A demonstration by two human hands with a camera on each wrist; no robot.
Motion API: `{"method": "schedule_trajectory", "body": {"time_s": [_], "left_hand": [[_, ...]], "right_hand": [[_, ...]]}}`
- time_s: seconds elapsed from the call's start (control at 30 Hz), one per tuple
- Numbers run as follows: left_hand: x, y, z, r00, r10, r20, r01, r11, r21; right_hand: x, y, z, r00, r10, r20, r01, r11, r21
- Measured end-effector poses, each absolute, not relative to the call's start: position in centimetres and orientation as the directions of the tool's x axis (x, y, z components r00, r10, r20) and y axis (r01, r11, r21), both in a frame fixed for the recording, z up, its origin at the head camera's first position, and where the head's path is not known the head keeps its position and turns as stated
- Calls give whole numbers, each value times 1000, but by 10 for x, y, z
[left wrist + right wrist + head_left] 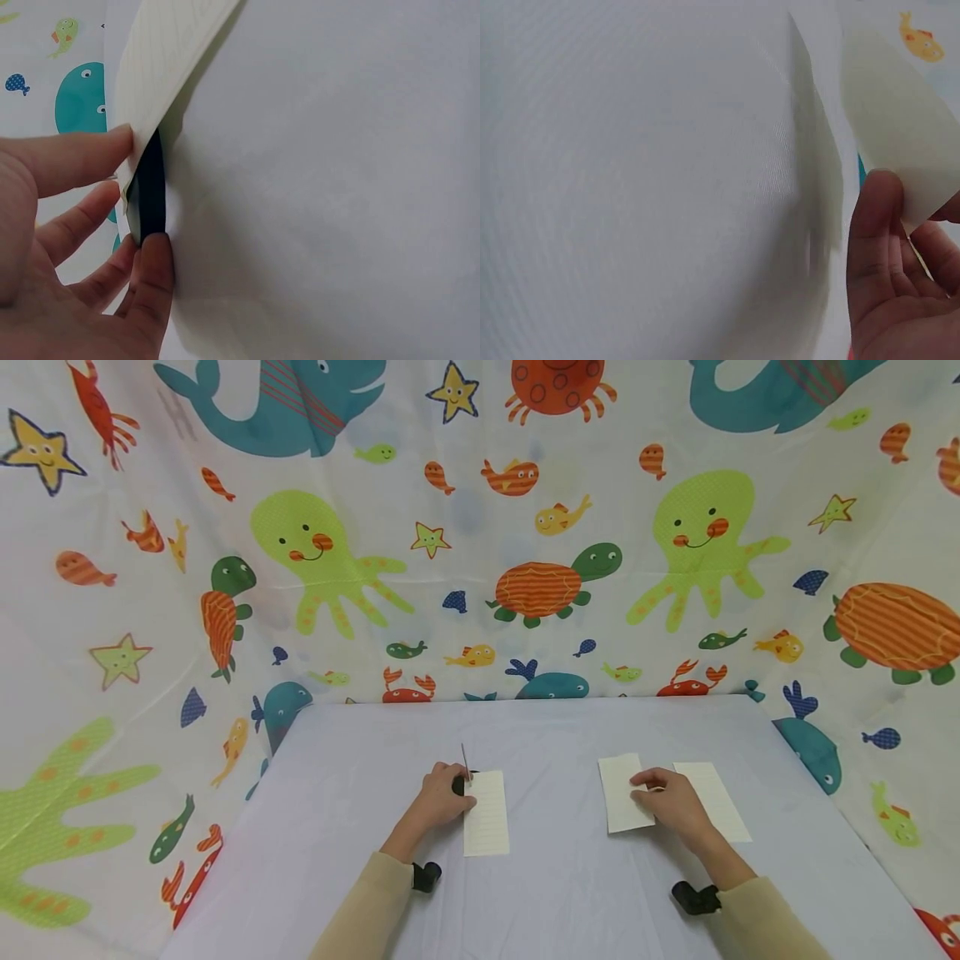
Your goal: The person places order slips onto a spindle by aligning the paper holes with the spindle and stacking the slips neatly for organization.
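On the left, a lined cream paper slip point(487, 814) has its left edge under my left hand point(442, 797). The left thumb presses on this edge, while the fingers hold a narrow dark bar point(153, 187) against the paper's underside. A thin dark strip point(465, 760) sticks up beyond these fingertips; I cannot tell what tool it belongs to. Farther right, my right hand point(670, 803) pinches the right edge of a second cream slip point(621, 797) between thumb and fingers. In the right wrist view this slip point(896, 120) is tilted up from the table.
A third cream slip point(716, 802) lies flat on the white-covered table point(555, 893), partly behind the right hand. A curtain point(465, 543) printed with sea animals hangs behind the table and along both sides. Black wrist cameras point(696, 898) are strapped to both wrists.
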State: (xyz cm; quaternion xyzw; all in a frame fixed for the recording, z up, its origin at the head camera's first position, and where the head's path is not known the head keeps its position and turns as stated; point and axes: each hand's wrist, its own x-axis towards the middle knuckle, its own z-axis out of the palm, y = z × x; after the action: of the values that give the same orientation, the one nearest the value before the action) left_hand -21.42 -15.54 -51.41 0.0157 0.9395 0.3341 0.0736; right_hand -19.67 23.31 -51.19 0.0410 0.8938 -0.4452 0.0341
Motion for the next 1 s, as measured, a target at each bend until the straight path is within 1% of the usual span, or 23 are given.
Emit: {"method": "schedule_trajectory", "body": {"time_s": [0.27, 0.5, 0.83, 1.0], "left_hand": [[-212, -155, -515, -988, 68, -141, -40, 763, 646], [-211, -157, -514, -990, 82, -118, -17, 752, 659], [-208, -157, -516, -991, 82, -109, -11, 751, 661], [-206, -157, -516, -990, 61, -126, -41, 736, 676]], "right_hand": [[-196, 222, -513, -998, 27, -55, 61, 553, -831], [-195, 210, -510, -999, 14, -43, 44, 519, -854], [-189, 185, -500, -998, 16, -65, 65, 456, -887], [-187, 173, -497, -997, 23, -72, 75, 422, -903]]}}
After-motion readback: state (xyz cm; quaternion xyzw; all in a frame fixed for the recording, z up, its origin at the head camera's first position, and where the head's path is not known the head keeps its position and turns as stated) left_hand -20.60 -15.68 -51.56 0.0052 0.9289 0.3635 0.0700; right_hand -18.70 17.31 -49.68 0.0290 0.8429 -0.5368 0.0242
